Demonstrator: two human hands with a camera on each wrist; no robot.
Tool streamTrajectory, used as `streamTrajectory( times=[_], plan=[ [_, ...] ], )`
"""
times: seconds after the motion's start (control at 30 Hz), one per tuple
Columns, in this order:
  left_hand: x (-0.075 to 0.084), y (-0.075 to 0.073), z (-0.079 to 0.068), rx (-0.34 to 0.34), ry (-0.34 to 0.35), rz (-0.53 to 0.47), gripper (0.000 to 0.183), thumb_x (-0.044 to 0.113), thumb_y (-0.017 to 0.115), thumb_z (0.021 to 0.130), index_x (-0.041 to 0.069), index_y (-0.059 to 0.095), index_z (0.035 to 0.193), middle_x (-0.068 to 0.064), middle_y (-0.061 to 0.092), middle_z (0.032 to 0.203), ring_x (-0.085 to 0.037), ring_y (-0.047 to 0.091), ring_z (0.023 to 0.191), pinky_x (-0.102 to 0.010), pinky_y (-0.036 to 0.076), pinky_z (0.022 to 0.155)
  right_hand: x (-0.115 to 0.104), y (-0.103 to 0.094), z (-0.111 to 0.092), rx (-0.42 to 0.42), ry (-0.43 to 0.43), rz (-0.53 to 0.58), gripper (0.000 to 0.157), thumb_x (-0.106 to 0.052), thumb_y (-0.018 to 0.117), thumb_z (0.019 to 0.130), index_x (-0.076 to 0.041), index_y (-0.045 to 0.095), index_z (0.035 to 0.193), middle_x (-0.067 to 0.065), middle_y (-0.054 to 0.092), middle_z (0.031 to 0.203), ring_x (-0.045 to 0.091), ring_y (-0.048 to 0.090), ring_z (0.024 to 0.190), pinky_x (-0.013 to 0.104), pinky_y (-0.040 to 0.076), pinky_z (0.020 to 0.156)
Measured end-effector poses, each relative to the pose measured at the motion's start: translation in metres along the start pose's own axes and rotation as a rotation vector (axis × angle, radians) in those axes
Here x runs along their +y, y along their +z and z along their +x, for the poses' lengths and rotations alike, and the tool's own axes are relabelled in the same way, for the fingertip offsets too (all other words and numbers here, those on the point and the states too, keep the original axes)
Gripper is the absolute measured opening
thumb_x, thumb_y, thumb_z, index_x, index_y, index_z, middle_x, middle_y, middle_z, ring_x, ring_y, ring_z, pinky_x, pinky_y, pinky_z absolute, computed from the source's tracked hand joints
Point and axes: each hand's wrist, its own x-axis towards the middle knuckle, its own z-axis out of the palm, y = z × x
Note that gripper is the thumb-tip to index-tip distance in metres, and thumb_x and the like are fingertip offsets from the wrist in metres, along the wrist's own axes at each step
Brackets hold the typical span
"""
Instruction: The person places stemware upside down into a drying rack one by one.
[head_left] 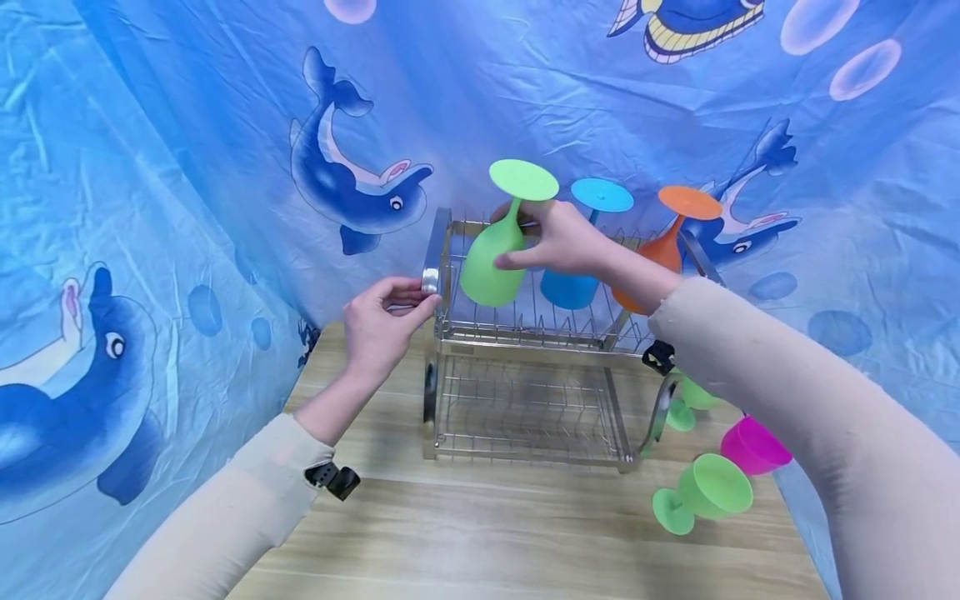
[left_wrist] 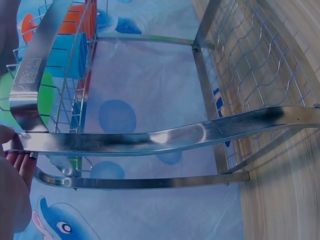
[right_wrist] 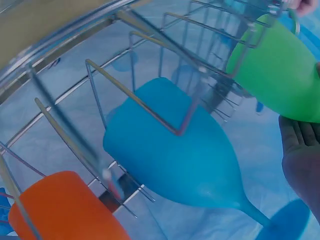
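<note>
A two-tier metal dish rack (head_left: 517, 346) stands on the wooden table. My right hand (head_left: 566, 242) holds a light green goblet (head_left: 491, 267) upside down at the left of the top tier, thumb on the bowl near the stem. Right of it, a blue goblet (head_left: 570, 292) and an orange goblet (head_left: 663, 250) stand inverted among the wires, partly hidden by my right hand and forearm. My left hand (head_left: 382, 325) pinches the left side frame at top-tier height. In the right wrist view, the blue goblet (right_wrist: 170, 145) leans between wire prongs, with the green goblet (right_wrist: 280, 70) beyond.
On the table (head_left: 450, 533) right of the rack lie a green goblet (head_left: 716, 487) on its side, a magenta cup (head_left: 753, 446) and another green goblet (head_left: 693, 396), partly behind my right sleeve. A blue dolphin-print curtain (head_left: 495, 100) hangs close behind the rack and along the left.
</note>
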Motion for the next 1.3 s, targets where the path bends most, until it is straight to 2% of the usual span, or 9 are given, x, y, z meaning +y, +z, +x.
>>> streamTrajectory(
  times=[0.17,0.37,0.73,1.03,1.17,1.3],
  plan=[
    [0.000,0.001,-0.001,0.006,0.006,-0.006,0.028,0.010,0.092,0.086,-0.002,0.078,0.108,-0.015,0.081,0.100,-0.005,0.075,0.083,-0.022,0.065,0.075,0.008,0.010,0.009,-0.005,0.023,-0.076,0.056,-0.016,0.089,0.089,0.000,0.063,0.136,0.018,0.068,0.134,0.033,0.066,0.130,0.046,0.056,0.111],
    [0.002,0.001,-0.001,0.003,0.012,0.003,0.029,0.011,0.092,0.085,-0.001,0.078,0.108,-0.014,0.081,0.099,-0.005,0.075,0.083,-0.022,0.065,0.075,0.015,0.013,0.014,-0.021,0.064,-0.122,0.054,-0.018,0.087,0.092,-0.001,0.062,0.137,0.018,0.067,0.136,0.033,0.065,0.129,0.047,0.055,0.111],
    [0.003,0.000,-0.001,0.004,0.022,0.021,0.028,0.012,0.092,0.086,0.000,0.079,0.107,-0.013,0.081,0.099,-0.005,0.075,0.083,-0.025,0.066,0.076,0.022,0.017,0.024,-0.009,0.096,-0.165,0.057,-0.022,0.085,0.093,-0.002,0.059,0.140,0.015,0.067,0.137,0.031,0.064,0.123,0.047,0.054,0.100],
    [0.000,0.000,0.000,-0.001,0.013,0.018,0.028,0.011,0.092,0.086,-0.001,0.078,0.108,-0.013,0.081,0.100,-0.007,0.075,0.084,-0.021,0.065,0.075,0.027,0.022,0.023,0.014,0.107,-0.158,0.058,-0.024,0.086,0.093,-0.002,0.059,0.139,0.015,0.066,0.134,0.030,0.062,0.120,0.046,0.054,0.102],
    [0.001,0.000,-0.001,-0.002,0.011,0.016,0.028,0.011,0.092,0.086,-0.001,0.078,0.108,-0.014,0.081,0.100,-0.008,0.075,0.084,-0.022,0.065,0.075,0.027,0.022,0.020,0.023,0.129,-0.134,0.059,-0.026,0.086,0.093,-0.001,0.058,0.139,0.015,0.065,0.132,0.029,0.063,0.126,0.043,0.054,0.110],
    [0.002,0.000,-0.001,-0.006,0.005,0.008,0.028,0.011,0.092,0.086,-0.001,0.078,0.108,-0.014,0.081,0.100,-0.007,0.075,0.084,-0.022,0.065,0.075,0.027,0.023,0.018,0.044,0.147,-0.078,0.068,-0.027,0.086,0.093,0.001,0.055,0.146,0.017,0.063,0.140,0.030,0.059,0.139,0.039,0.050,0.117]
  ],
)
